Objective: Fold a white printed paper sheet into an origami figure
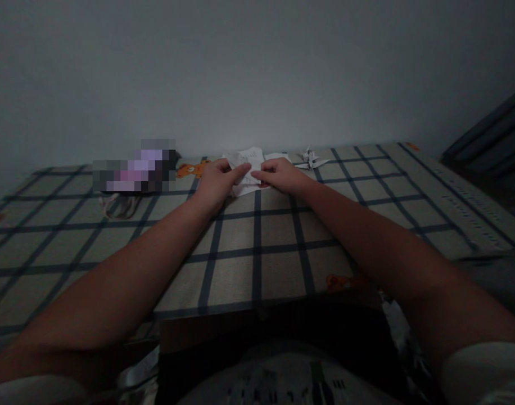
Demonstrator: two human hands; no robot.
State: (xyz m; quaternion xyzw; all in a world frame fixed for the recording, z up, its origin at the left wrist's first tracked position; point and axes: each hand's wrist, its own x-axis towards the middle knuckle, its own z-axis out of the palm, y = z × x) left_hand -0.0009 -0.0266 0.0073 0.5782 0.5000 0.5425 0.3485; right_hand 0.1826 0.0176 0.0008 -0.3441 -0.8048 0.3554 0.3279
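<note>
A creased white sheet of paper [253,157] with faint writing is held between my two hands, close to the wall side of the table. My left hand [219,179] grips its left part, the thumb lying across the front. From the right, my right hand [280,173] pinches the paper's edge between thumb and fingers. More white paper lies under and behind it, showing past my right fingers. Just beyond my right hand rests a folded paper crane [310,158], its pointed tips spread out.
A checked tablecloth [278,264] with orange bear prints covers the table. To the left lies a blurred-out purple and dark object [141,169] with a looped strap [118,207] beside it. A grey wall [257,73] rises behind. Dark striped fabric [493,129] stands at far right.
</note>
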